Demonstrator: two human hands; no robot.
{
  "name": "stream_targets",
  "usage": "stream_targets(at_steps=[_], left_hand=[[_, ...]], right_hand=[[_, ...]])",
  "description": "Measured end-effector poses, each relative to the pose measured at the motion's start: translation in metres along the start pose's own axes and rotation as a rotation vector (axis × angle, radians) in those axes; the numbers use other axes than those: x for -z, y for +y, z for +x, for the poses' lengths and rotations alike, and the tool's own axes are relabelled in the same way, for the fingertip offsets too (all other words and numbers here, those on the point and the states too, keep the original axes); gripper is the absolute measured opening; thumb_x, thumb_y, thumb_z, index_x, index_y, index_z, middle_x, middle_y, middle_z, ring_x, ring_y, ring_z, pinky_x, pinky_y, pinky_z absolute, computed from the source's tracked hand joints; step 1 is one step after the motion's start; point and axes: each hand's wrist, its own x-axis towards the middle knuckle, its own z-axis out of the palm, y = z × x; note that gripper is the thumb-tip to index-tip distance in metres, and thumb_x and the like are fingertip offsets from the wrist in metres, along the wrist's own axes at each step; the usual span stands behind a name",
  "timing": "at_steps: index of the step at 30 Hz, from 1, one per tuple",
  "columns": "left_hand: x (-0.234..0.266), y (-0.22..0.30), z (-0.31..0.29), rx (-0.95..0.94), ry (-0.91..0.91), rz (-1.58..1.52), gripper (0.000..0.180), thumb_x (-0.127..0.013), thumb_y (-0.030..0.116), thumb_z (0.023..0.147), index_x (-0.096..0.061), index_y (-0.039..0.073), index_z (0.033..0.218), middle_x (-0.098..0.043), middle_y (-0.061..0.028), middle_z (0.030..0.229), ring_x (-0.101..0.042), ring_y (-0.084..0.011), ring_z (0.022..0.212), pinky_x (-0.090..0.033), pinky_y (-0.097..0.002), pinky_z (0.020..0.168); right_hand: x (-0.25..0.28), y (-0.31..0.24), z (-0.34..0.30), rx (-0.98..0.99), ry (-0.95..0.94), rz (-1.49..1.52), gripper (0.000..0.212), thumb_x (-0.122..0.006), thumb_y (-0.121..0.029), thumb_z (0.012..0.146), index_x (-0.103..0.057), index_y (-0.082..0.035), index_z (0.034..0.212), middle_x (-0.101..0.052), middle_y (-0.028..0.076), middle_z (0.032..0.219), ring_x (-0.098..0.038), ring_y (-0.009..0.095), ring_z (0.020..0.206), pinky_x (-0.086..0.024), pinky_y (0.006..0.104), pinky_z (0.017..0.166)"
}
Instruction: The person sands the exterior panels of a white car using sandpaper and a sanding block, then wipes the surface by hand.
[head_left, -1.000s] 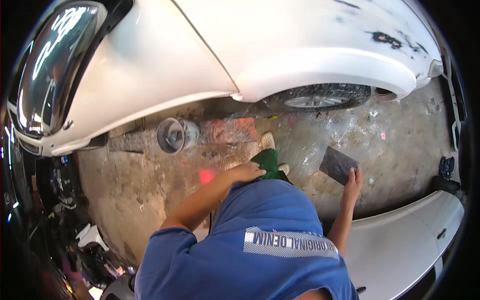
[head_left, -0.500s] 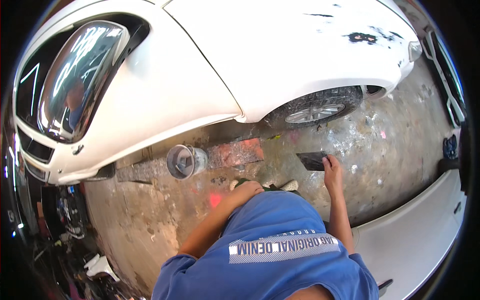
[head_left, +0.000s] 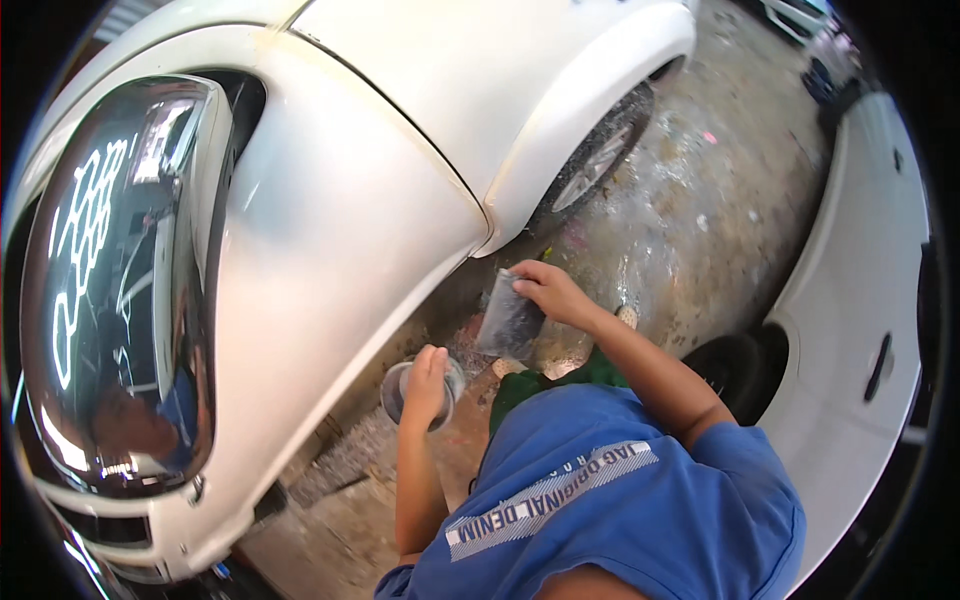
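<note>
My right hand (head_left: 545,288) pinches a dark grey sheet of sandpaper (head_left: 510,322) by its upper edge, thumb lying on its face. The sheet hangs in front of me near the car's lower sill. My left hand (head_left: 428,385) is raised in front of a round grey bucket (head_left: 452,398) and covers part of it. Its fingers are bent and pressed together; what they hold, if anything, is hidden. Ahead of both hands stands the white car (head_left: 340,220), with dull, cloudy patches on its door.
The car's glossy mirror (head_left: 110,280) juts out at left. Its front wheel (head_left: 600,165) stands beyond my right hand. Another light-coloured car (head_left: 850,270) is close on my right. The stained concrete floor (head_left: 690,220) looks wet in places.
My view has turned and come closer to the door. My right hand has brought the sandpaper inward and to the left. My left hand has left my body and risen in front of the bucket.
</note>
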Motion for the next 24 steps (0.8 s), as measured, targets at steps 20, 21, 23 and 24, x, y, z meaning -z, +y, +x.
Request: stream_targets(at_steps=[20,21,23,24], left_hand=[[0.059,0.056,0.154,-0.107,-0.254,0.063,0.030,-0.061,0.033,0.098,-0.070,0.005,0.102,-0.068,-0.0035,0.091,-0.062,-0.0150,0.082,-0.050,-0.0318,0.073],[0.052,0.052,0.160,-0.163,-0.200,0.125,0.029,-0.062,0.032,0.098,-0.070,0.004,0.100,-0.068,-0.0054,0.089,-0.062,-0.0168,0.081,-0.050,-0.0328,0.073],[0.022,0.055,0.172,-0.295,-0.112,0.171,0.027,-0.062,0.027,0.096,-0.069,0.001,0.095,-0.067,-0.0114,0.080,-0.062,-0.0234,0.076,-0.050,-0.0368,0.074],[0.027,0.053,0.175,-0.385,-0.031,0.231,0.025,-0.062,0.027,0.097,-0.069,0.003,0.097,-0.066,-0.0064,0.080,-0.061,-0.0175,0.073,-0.051,-0.0328,0.068]], right_hand=[[-0.063,-0.013,0.088,-0.087,0.396,0.340,0.019,-0.059,-0.018,0.098,-0.069,-0.004,0.106,-0.065,0.000,0.092,-0.056,0.010,0.088,-0.045,0.0274,0.079],[-0.060,-0.008,0.093,-0.096,0.387,0.375,0.019,-0.059,-0.018,0.098,-0.069,-0.004,0.105,-0.065,0.001,0.091,-0.057,0.011,0.087,-0.046,0.0280,0.078],[-0.042,0.002,0.096,-0.112,0.387,0.447,0.019,-0.058,-0.018,0.098,-0.069,-0.004,0.104,-0.065,0.001,0.088,-0.057,0.012,0.085,-0.046,0.0292,0.077],[-0.038,0.004,0.103,-0.093,0.371,0.481,0.019,-0.057,-0.019,0.099,-0.069,-0.004,0.101,-0.065,0.002,0.086,-0.056,0.013,0.082,-0.046,0.0311,0.075]])
